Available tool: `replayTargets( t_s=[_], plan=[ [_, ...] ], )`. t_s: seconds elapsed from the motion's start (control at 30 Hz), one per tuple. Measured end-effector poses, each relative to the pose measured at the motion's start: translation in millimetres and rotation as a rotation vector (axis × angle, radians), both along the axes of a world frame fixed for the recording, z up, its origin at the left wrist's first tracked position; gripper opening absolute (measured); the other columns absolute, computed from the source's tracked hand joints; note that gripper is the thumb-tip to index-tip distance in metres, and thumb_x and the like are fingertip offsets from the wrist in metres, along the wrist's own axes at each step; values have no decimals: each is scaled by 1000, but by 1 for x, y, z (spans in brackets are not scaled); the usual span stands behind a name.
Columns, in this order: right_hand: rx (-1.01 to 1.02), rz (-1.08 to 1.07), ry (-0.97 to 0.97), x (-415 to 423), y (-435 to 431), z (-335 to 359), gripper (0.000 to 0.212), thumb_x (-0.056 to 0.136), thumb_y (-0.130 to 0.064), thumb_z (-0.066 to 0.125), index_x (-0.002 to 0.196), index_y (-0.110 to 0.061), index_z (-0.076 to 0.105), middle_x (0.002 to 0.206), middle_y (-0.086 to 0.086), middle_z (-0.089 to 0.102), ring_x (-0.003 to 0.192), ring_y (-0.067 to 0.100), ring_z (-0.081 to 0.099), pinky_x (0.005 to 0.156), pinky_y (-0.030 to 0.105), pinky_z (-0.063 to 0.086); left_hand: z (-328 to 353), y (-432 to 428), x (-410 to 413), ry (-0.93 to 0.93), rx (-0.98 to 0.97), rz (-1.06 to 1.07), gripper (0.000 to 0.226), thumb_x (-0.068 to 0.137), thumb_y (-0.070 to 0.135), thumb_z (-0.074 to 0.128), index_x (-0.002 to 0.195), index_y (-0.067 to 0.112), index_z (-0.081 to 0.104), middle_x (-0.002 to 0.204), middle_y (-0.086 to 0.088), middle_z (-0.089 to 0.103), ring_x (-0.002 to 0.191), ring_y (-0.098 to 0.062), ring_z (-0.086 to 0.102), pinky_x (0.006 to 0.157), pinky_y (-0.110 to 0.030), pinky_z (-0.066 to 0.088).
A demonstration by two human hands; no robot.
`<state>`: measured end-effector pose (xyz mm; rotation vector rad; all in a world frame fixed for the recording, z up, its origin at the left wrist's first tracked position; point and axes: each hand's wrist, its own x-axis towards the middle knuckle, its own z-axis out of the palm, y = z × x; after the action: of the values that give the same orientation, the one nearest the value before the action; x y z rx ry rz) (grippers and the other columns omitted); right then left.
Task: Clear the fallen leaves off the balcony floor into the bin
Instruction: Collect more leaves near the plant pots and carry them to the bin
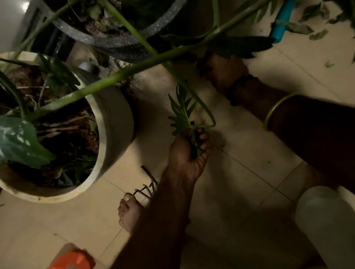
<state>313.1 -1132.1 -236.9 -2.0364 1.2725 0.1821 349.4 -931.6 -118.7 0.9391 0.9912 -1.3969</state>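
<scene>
Leaves point(183, 116) sit bunched in the closed left hand point(188, 152) beside the pale pot point(115, 118); right hand point(223, 71), grip unclear, reaches beyond under foliage, risking snagged live stems.

The left hand point(187, 148) is gripping a bunch of green lobed leaves point(182, 112) above the pale tiled floor point(248, 149). The right hand point(222, 72) is reaching under a dark leaf point(241, 45), beside the round cream plant pot point(115, 122) and the dark speckled pot point(121, 42).
</scene>
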Motion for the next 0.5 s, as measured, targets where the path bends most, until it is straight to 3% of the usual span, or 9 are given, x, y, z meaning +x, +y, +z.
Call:
replayTargets(
  t_s=[0.1, 0.17, 0.2, 0.27, 0.37, 0.47, 0.5],
  plan=[
    [127, -22, -64, 30, 14, 29, 36, 104, -23, 48, 134, -5, 53, 132, 11, 58, 120, 22, 55, 80, 1, 36, -2, 6, 1, -25, -33, 62, 6, 78, 10, 46, 83, 13, 47, 70, -3, 47, 53, -12, 44, 41, -19, 32],
    [23, -52, -114, 45, 16, 26, 40, 101, -27, 56, 135, -7, 56, 126, 1, 61, 109, 2, 58, 86, 5, 42, -3, 8, 2, -22, -47, 68, 9, 77, 13, 48, 85, 14, 49, 72, -3, 47, 54, -12, 45, 42, -20, 32],
    [10, -79, -120, 49, 15, 20, 40, 98, -36, 59, 132, -16, 59, 123, -5, 63, 104, -3, 57, 95, 15, 48, -3, 9, 2, -21, -43, 69, 9, 77, 13, 48, 86, 13, 49, 72, -3, 48, 55, -12, 45, 42, -20, 32],
    [57, 63, -169, 43, 18, 6, 39, 96, -43, 58, 129, -22, 62, 122, -6, 64, 111, 9, 59, 103, 32, 49, -1, 10, 5, -31, -49, 58, 6, 79, 13, 48, 85, 13, 49, 72, -3, 48, 56, -12, 44, 42, -20, 33],
    [83, 99, -32, 22, 33, 30, 33, 97, -24, 58, 127, -10, 63, 130, 15, 60, 124, 34, 54, 105, 41, 43, 2, 11, 8, -62, -1, 50, 11, 89, 13, 43, 81, 11, 49, 71, -4, 48, 54, -12, 45, 41, -20, 33],
    [263, -178, -32, -16, 44, 64, 37, 84, -35, 67, 112, -12, 72, 119, 14, 66, 109, 28, 61, 98, 39, 47, 21, 6, 2, -54, 18, 44, 25, 98, 15, 36, 78, 10, 50, 66, -3, 49, 54, -11, 44, 40, -19, 31],
    [288, -261, -77, -29, 51, 82, 32, 85, -29, 68, 110, -9, 73, 116, 12, 68, 104, 24, 61, 96, 34, 47, 31, 3, -2, -51, 19, 39, 27, 99, 14, 35, 77, 10, 51, 65, -3, 49, 53, -11, 44, 41, -18, 30]
  ],
)
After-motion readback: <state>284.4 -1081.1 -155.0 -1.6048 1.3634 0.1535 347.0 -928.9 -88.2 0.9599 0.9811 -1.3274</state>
